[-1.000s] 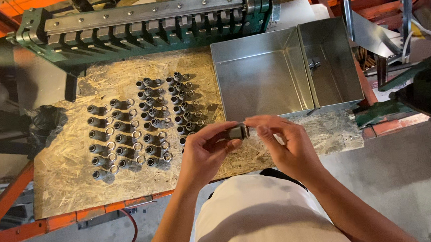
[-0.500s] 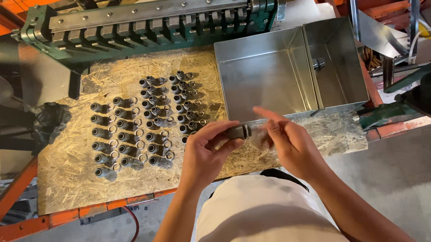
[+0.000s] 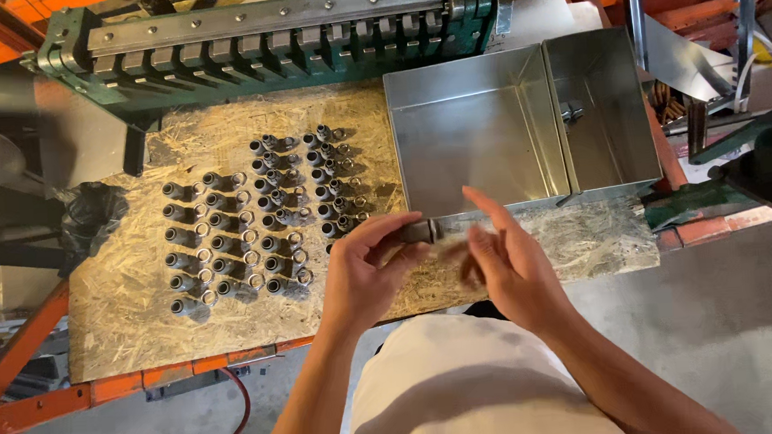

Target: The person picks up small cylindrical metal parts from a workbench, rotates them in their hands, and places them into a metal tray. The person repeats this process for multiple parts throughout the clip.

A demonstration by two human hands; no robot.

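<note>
My left hand (image 3: pixel 367 271) pinches a small dark metal fitting (image 3: pixel 420 232) between thumb and fingers, held above the chipboard worktop (image 3: pixel 127 319). My right hand (image 3: pixel 503 264) hovers just right of the fitting, fingers spread and blurred, holding nothing that I can see. Several similar dark fittings with rings (image 3: pixel 254 224) lie in rows on the board to the left of my hands.
A two-compartment galvanised metal tray (image 3: pixel 478 133) sits at the back right; one small fitting (image 3: pixel 571 110) lies in its right compartment. A green metal machine (image 3: pixel 262 30) spans the back edge. Orange frame rails (image 3: pixel 23 350) run below the board.
My right hand has let go of the fitting and drawn back to the right with fingers opening. The left hand keeps hold of the fitting in about the same place.
</note>
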